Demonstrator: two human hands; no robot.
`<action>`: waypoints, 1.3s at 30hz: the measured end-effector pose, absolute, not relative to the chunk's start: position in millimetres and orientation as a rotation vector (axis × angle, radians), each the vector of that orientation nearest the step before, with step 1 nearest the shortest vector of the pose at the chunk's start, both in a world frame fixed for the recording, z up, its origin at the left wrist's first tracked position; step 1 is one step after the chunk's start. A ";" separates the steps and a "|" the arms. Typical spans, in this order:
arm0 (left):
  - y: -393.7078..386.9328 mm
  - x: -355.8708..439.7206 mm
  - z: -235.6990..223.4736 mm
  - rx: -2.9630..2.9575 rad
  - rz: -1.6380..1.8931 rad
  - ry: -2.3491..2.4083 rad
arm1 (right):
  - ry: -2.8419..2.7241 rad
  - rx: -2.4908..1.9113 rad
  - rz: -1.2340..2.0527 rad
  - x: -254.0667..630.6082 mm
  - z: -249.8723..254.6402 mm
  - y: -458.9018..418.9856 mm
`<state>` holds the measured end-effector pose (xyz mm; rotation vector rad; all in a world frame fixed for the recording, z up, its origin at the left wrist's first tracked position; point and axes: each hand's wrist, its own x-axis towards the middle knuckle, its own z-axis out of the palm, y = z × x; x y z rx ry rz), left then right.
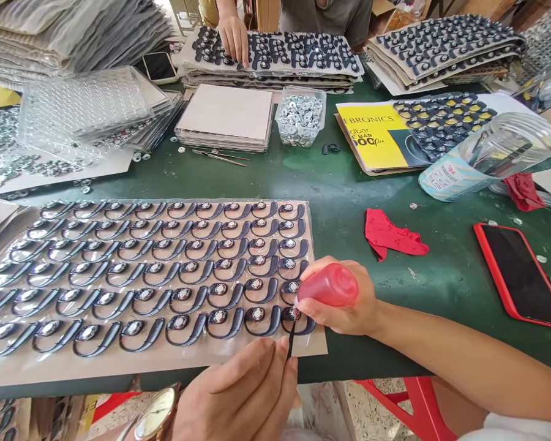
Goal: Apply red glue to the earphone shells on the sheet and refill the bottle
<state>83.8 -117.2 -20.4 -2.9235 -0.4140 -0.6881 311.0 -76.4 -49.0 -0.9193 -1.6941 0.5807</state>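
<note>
My right hand (pixel 365 312) is wrapped round a small red squeeze bottle (pixel 333 285). The bottle tilts down to the left, its tip at the last hook-shaped black piece (pixel 303 327) in the front row. From below, my left hand (pixel 243 389) pinches a thin black pointed tool (pixel 291 343), whose point reaches the same piece. It looks like tweezers, but the fingers hide most of it. Rows of similar black pieces with shiny round discs lie on a plastic-covered brown card sheet (pixel 319 343). A wristwatch (pixel 158 411) is on my left wrist.
A red cloth scrap (pixel 395 234), a red-cased phone (pixel 523 275) and a tipped plastic cup (pixel 459 168) lie right. Behind are metal tweezers (pixel 220 157), a tub of discs (pixel 301 116) and stacked cards (pixel 227 116). Across the table, another person's hand (pixel 234 38) touches a loaded stack.
</note>
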 end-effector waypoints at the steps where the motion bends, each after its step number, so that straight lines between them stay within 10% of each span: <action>1: -117.2 83.4 -20.5 -2.936 -0.677 -0.425 | -1.691 -0.936 0.561 311.5 -48.9 -76.2; 39: -110.5 87.7 -26.9 -2.956 -0.844 -0.544 | -1.678 -1.016 0.548 313.8 -50.8 -73.8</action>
